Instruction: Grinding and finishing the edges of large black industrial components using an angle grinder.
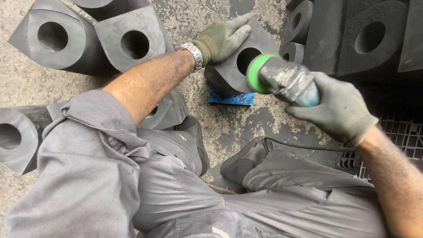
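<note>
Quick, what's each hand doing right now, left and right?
Left hand: open, fingers spread flat on the black rubber block with a round hole.
Right hand: closed around the power tool with a green disc.

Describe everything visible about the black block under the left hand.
The black block looks like dull, dusty rubber, with flat faces, sharp edges and a round hole through its upper face. It sits tilted on the concrete floor, one corner over a blue pad. The gloved left hand rests on its top edge. The power tool in the right hand has its green-rimmed end at the hole.
</note>
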